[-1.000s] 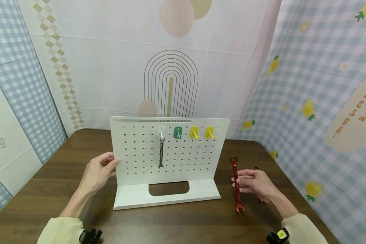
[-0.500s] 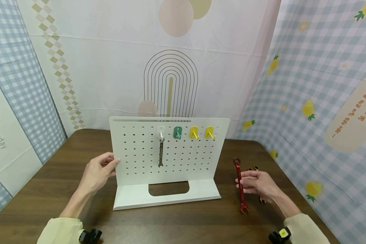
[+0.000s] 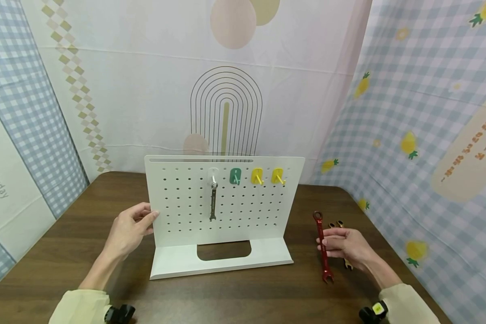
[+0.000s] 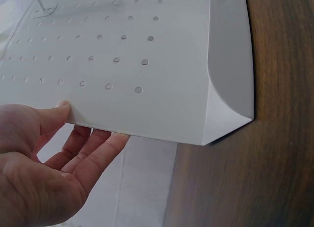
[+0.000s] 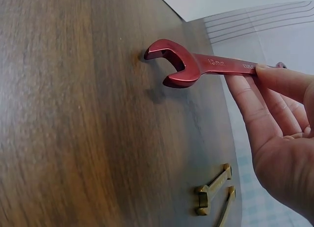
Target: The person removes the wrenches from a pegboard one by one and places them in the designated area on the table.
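My left hand (image 3: 125, 231) holds the left edge of a white pegboard stand (image 3: 178, 239). In the left wrist view, the thumb is on the front and the other fingers are at the edge and behind it. My right hand (image 3: 350, 246) pinches a red combination wrench (image 3: 325, 262) by its shank, right of the board. In the right wrist view, the wrench's open end (image 5: 184, 70) points away from the hand, above the tabletop. A small silver wrench (image 3: 213, 204) hangs from a clear or white hook (image 3: 213, 176) on the board.
A green hook (image 3: 235, 176) and two yellow hooks, one yellow hook (image 3: 257, 176) beside the other, line the board's upper part. Two gold wrenches (image 5: 216, 185) lie on the brown table (image 3: 235, 297), partly hidden behind my right hand in the head view. Patterned cloth (image 3: 389, 112) surrounds the table.
My right hand has moved a little to the right with the red wrench, away from the board. The hanging silver wrench has shifted slightly. My left hand keeps its place on the board.
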`<move>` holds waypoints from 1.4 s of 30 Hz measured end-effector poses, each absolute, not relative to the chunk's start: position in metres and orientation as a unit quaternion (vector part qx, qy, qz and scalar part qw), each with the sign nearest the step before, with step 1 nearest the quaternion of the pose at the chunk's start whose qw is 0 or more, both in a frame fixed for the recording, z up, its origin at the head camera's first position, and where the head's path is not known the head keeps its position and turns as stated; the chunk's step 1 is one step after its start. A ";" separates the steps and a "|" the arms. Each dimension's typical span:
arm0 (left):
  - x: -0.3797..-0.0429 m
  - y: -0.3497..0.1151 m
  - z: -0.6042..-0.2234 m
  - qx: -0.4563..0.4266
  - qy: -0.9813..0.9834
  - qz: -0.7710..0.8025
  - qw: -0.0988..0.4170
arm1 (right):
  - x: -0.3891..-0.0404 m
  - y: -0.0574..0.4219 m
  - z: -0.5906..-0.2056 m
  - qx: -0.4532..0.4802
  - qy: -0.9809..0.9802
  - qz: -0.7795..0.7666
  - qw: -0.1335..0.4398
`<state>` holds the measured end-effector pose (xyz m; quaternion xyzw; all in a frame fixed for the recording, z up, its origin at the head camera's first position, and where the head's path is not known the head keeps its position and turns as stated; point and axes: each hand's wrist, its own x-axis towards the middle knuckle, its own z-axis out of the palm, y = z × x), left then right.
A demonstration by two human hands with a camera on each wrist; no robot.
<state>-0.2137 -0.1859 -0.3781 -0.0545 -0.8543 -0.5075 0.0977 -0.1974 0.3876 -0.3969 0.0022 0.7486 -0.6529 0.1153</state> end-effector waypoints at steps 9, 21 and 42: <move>-0.214 -0.186 -0.378 -0.055 -0.854 -0.509 0.100 | -0.197 0.391 -0.397 0.010 0.747 -0.654 0.117; -0.214 -0.186 -0.378 -0.056 -0.852 -0.511 0.096 | -0.197 0.397 -0.399 0.022 0.747 -0.655 0.112; -0.215 -0.186 -0.379 -0.057 -0.851 -0.512 0.095 | -0.200 0.404 -0.400 0.040 0.763 -0.635 0.113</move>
